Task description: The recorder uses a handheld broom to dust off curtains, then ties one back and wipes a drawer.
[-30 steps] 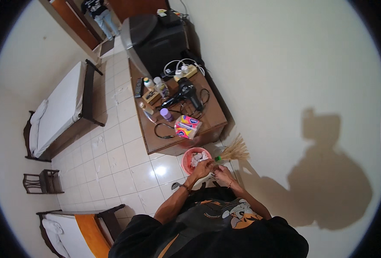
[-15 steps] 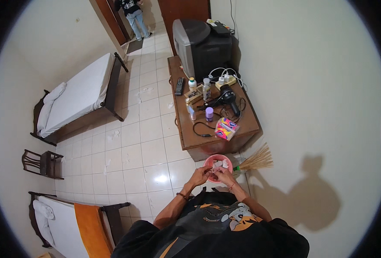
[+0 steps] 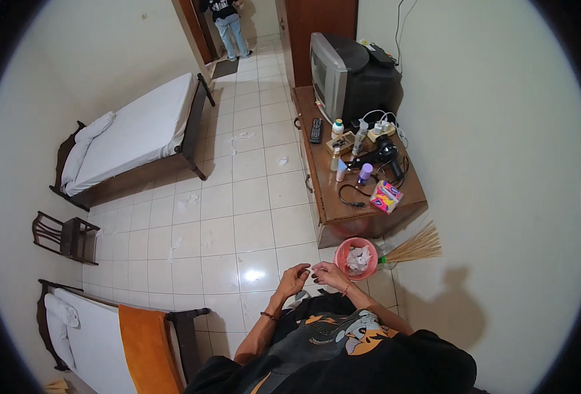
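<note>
My left hand [image 3: 293,279] and my right hand [image 3: 332,274] are raised in front of my chest, fingertips almost meeting, fingers curled. A tiny pale speck shows between the fingertips; it is too small to tell whether either hand grips it. Just beyond my right hand a pink waste bin [image 3: 343,253] stands on the tiled floor, with crumpled white paper [image 3: 359,259] in it. Both hands are nearer to me than the bin, not over it.
A straw broom [image 3: 418,246] lies beside the bin against the wall. A wooden cabinet [image 3: 330,203] holds a television [image 3: 343,75], hair dryer, bottles and a colourful tissue pack. Two beds, a small chair [image 3: 64,236], paper scraps on the floor, a person at the far doorway.
My hands were over the pink bin a second ago; they have drawn back toward my chest. My head has lifted, so more of the room shows.
</note>
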`<state>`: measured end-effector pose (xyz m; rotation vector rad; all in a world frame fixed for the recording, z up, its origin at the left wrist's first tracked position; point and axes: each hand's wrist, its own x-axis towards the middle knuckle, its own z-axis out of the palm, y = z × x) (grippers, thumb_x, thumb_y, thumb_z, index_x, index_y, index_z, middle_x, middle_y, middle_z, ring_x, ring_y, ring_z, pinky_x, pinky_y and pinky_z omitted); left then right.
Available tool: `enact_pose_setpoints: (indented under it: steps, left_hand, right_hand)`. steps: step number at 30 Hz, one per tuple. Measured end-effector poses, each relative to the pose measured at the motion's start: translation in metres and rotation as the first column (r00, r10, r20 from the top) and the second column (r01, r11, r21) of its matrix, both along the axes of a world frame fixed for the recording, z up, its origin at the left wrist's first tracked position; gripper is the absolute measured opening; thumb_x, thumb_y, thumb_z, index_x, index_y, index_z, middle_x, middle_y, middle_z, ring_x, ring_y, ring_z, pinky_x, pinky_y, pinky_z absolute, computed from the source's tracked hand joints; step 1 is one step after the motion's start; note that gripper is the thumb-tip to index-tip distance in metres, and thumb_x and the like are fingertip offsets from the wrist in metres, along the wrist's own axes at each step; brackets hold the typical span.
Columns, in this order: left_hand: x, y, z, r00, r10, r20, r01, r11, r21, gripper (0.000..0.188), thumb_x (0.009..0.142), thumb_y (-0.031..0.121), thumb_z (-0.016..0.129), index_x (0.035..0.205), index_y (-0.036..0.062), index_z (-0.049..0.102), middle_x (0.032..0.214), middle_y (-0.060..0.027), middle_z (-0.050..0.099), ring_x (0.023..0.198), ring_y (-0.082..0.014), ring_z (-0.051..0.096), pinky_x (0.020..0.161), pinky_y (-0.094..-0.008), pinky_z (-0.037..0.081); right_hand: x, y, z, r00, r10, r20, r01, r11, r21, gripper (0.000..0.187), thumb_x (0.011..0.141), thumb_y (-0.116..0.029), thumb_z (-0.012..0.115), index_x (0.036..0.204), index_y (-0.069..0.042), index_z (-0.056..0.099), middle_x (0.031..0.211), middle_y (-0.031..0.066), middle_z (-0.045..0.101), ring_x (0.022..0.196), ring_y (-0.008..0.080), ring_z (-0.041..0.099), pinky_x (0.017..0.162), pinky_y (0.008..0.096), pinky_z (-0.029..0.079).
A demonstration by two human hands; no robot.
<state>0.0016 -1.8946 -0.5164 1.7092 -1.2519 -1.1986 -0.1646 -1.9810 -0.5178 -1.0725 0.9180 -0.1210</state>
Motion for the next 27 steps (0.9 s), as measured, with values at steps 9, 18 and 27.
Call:
enact_pose_setpoints:
  steps: [9,18,27]
  left_hand:
    - [0.044,0.026,-0.006,0.976,0.154,-0.152,-0.153,0.988,0.020,0.028,0.091,0.008,0.053,0.117,-0.0028,0.056,0.096,-0.0144,0.067,0.090,-0.0192,0.063,0.082,-0.0306,0.050]
    - [0.098,0.006,-0.014,0.945,0.250,-0.209,-0.245,0.968,0.052,0.029,0.092,0.009,0.054,0.119,-0.0030,0.056,0.097,-0.0131,0.067,0.089,-0.0172,0.062,0.081,-0.0298,0.050]
    - [0.183,-0.087,0.004,0.992,0.118,-0.039,-0.115,0.991,0.063,0.032,0.092,0.011,0.055,0.121,-0.0021,0.054,0.096,-0.0134,0.067,0.089,-0.0172,0.063,0.079,-0.0290,0.050]
  right_hand:
    - [0.066,0.004,0.000,0.996,0.094,0.002,-0.094,0.995,-0.023,0.025,0.090,-0.016,0.054,0.109,0.001,0.056,0.095,0.0089,0.063,0.082,0.0143,0.062,0.070,0.0269,0.052]
    - [0.129,-0.026,-0.028,0.970,0.240,-0.033,-0.243,0.961,-0.131,0.022,0.092,-0.019,0.056,0.105,-0.001,0.058,0.093,0.0059,0.062,0.079,0.0121,0.061,0.067,0.0250,0.052]
    - [0.208,-0.111,-0.020,0.982,0.188,-0.011,-0.186,0.964,-0.192,0.019,0.090,-0.018,0.058,0.097,-0.001,0.060,0.085,0.0054,0.064,0.074,0.0119,0.062,0.063,0.0243,0.051]
